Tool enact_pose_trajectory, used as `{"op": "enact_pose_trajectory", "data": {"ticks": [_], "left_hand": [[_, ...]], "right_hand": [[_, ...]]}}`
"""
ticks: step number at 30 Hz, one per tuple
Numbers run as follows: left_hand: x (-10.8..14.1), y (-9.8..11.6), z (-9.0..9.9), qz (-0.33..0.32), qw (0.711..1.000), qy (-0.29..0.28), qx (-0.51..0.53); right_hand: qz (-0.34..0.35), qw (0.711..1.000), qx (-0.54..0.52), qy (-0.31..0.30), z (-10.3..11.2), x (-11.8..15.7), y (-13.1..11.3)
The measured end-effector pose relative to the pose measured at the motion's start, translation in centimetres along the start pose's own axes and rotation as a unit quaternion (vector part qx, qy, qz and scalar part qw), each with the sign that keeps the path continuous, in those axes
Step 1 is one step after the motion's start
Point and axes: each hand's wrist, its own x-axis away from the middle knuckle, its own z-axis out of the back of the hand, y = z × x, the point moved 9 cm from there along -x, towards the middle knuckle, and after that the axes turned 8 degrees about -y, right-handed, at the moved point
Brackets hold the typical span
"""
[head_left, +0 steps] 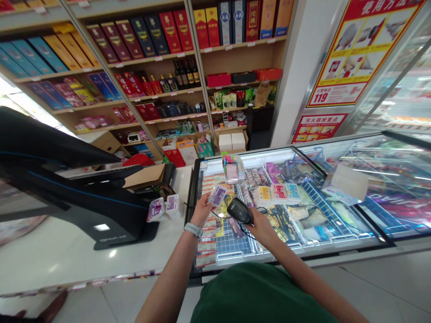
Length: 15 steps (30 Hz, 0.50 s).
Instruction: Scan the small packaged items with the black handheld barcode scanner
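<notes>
My left hand (202, 210) is closed on the edge of a small clear pack with a purple label (218, 195), held above the glass freezer top. In my right hand (261, 228) is a black handheld barcode scanner (239, 211), its head turned toward the purple pack. A dark cable trails by the scanner. Yellow, red and blue labelled packs (279, 193) lie in a row on the glass to the right. Two stacks of purple-labelled packs (164, 206) sit on the white counter to the left.
A black point-of-sale terminal (101, 202) stands on the white counter (134, 260). The chest freezer (222, 256) holds wire baskets of frozen goods; an open white box (346, 184) rests on it. Shelves (158, 58) of boxed bottles stand behind. At lower left, a person's foot (55, 305) shows.
</notes>
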Motion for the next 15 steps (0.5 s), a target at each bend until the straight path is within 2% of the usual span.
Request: {"op": "enact_pose_trajectory", "data": {"ticks": [15], "left_hand": [[0.11, 0.21, -0.38, -0.007, 1.0, -0.015, 0.002]], "right_hand": [[-0.003, 1.0, -0.006, -0.004, -0.08, 0.22, 0.26]]}}
